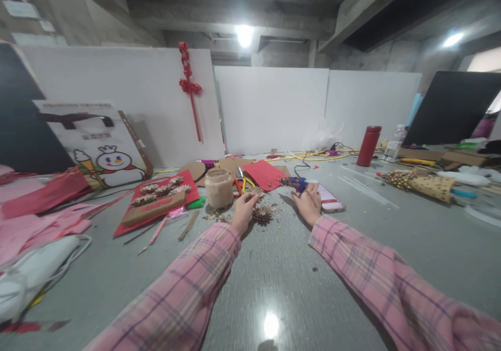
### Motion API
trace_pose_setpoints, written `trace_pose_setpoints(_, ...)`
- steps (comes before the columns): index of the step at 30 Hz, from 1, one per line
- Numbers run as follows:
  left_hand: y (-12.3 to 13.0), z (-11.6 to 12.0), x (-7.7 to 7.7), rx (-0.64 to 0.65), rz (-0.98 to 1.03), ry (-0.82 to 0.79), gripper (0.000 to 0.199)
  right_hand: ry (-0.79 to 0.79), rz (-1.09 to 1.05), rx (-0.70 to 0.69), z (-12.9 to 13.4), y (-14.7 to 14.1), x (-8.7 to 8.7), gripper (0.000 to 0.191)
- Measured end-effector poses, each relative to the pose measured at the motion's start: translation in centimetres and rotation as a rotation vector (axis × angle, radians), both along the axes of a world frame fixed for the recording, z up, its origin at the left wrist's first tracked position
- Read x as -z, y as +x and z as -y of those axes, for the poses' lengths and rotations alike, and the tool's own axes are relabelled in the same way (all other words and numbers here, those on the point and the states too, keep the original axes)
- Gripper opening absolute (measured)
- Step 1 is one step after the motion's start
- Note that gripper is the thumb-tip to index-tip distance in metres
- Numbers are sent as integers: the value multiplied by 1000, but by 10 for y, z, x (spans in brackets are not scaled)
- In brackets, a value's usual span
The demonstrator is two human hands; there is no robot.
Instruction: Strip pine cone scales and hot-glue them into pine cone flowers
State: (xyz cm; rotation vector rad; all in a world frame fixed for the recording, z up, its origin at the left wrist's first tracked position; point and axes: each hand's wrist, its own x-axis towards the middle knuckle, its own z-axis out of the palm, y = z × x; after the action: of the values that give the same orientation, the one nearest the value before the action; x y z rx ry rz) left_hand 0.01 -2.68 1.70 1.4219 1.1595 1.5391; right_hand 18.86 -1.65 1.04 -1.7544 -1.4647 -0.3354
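My left hand (245, 212) is closed in a pinch, fingertips together beside a brown petalled piece (256, 190) resembling a pine-cone flower. Whether that piece is in the fingers or behind them is hard to tell. Just right of this hand, another pine-cone flower (264, 213) lies on the grey table (270, 272). My right hand (309, 205) reaches to a blue glue gun (298, 184), thumb and fingers spread at its near side; any contact with the handle is hidden. A phone (331, 199) lies against the right side of this hand.
A jar (218, 189) stands left of my hands, with pliers (248, 184) behind. Several pine-cone flowers rest on a red sheet (127, 220). Red paper (264, 174) lies behind the hands. Right are a red flask (368, 146), a water bottle (394, 144) and a wrapped bouquet (426, 185).
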Motion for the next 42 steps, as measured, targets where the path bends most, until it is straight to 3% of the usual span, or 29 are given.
trace_pose_setpoints(5, -1, -2, 3, -52, -86, 100, 17, 1, 54, -39, 2, -1, 2, 30)
trace_pose_setpoints(10, -2, 1, 3, -179, -212, 133, 19, 28, 81, -93, -1, 1, 6, 41)
trace_pose_setpoints(16, -6, 15, -1, -298, -294, 152, 16, 83, 108, -229, -10, 2, 5, 29)
trace_pose_setpoints(23, -12, 21, 1, -333, -350, 158, 15, 14, 237, -376, -27, 4, -1, 25)
trace_pose_setpoints(30, -14, 15, 6, -374, -485, 156, 19, -45, 279, -362, -30, 6, 0, 23)
trace_pose_setpoints(42, -14, 22, 1, -466, -665, 163, 20, -106, 291, -364, -28, 5, 2, 27)
